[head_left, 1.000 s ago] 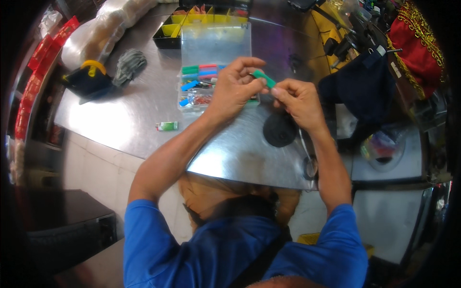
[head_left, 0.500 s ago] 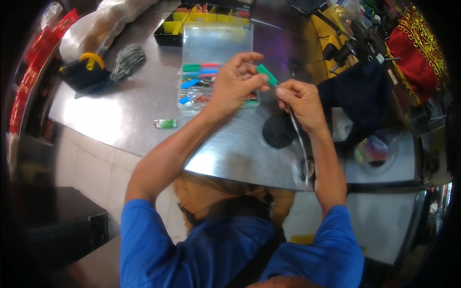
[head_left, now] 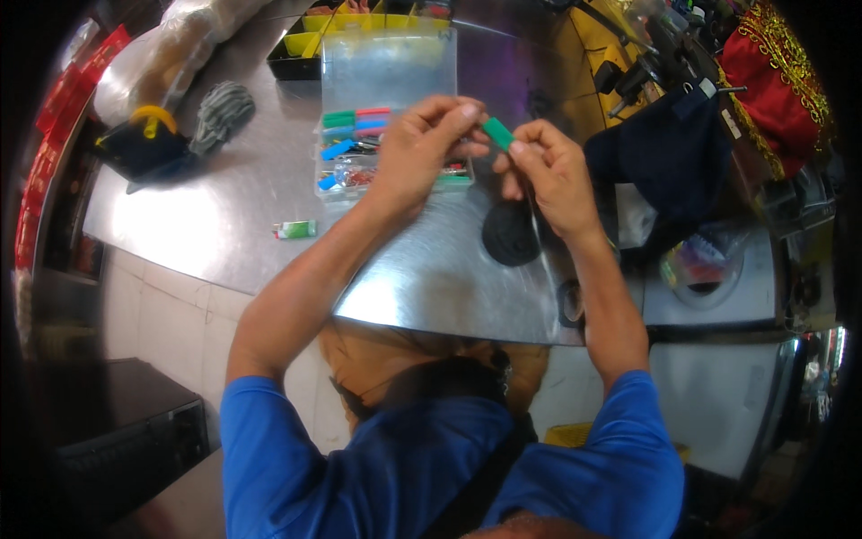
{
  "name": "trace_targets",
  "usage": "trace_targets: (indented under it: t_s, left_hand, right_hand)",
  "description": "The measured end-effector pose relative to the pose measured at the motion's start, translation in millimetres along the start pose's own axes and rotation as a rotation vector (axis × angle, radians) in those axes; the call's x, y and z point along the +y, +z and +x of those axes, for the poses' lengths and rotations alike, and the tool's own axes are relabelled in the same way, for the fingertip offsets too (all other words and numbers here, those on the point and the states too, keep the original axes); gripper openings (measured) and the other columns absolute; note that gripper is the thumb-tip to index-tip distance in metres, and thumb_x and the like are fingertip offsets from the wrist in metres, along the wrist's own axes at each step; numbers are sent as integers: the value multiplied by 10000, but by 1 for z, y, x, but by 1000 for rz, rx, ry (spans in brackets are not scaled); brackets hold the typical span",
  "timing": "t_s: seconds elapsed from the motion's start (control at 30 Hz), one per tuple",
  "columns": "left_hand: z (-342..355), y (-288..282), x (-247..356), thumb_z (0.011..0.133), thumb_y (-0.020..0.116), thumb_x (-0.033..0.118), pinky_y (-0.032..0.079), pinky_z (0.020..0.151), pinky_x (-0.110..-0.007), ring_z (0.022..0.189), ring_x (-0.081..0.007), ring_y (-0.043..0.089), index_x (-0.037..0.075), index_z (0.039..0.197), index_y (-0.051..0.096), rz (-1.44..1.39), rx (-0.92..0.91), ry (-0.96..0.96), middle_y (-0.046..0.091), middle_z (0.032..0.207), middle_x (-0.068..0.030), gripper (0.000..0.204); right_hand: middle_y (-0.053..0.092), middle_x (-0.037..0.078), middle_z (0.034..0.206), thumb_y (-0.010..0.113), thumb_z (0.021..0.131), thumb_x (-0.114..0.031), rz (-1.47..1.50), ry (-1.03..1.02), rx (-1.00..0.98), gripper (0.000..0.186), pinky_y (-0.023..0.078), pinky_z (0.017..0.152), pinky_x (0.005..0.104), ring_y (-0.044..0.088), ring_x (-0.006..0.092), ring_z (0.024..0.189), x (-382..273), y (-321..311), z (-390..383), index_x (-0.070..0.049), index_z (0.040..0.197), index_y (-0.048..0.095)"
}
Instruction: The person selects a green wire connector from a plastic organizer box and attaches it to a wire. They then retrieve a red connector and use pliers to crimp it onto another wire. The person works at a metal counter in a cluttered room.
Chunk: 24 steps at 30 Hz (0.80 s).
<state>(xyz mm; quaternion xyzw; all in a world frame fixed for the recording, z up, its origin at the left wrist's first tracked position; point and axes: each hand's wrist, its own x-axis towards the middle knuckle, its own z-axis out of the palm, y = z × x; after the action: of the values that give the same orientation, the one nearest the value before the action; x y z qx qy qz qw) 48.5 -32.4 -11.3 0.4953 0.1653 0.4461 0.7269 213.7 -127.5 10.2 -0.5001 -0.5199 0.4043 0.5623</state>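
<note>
Now — green tube [head_left: 497, 133] (short) | pinched between left hand [head_left: 417, 153], right hand [head_left: 552, 175] grips

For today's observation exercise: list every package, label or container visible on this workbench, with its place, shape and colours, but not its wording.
Clear plastic organiser box: centre back, lid raised, coloured tube pieces inside.
Yellow-and-black compartment tray: behind it.
Small green-and-white packet: lying flat, left front.
Red packets: far left edge, in a row.
Clear plastic bag: back left, bulging.

Both hands [head_left: 485, 162] seem to have lifted the green piece [head_left: 497, 133] slightly.
</note>
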Motion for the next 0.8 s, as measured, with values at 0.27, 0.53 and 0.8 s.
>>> trace_targets:
  t_s: [0.27,0.53,0.8]
  left_hand:
    - [16,-26,26,970,635,119,611,783,-284,1096,-202,631,-6,1195,575,63,153,352,619,1155,-125,264]
    - [-15,10,32,843,695,-12,571,736,-248,952,-147,667,34,1179,658,953,-70,699,647,1137,-106,341]
    - [-10,-2,22,870,703,81,500,682,-282,776,-163,628,-4,1015,670,1013,-188,424,659,935,-83,171]
  right_hand:
    - [598,7,746,548,1015,-119,9,61,-7,101,390,514,193,502,42,576,1,-11,3,-29,972,563]
    - [508,51,642,590,957,-79,-625,-256,72,86,401,543,297,459,100,583,-15,1,-5,2,949,561]
    - [501,15,645,574,960,-83,-567,-182,1,83,406,556,283,460,80,603,-9,2,-4,-3,945,560]
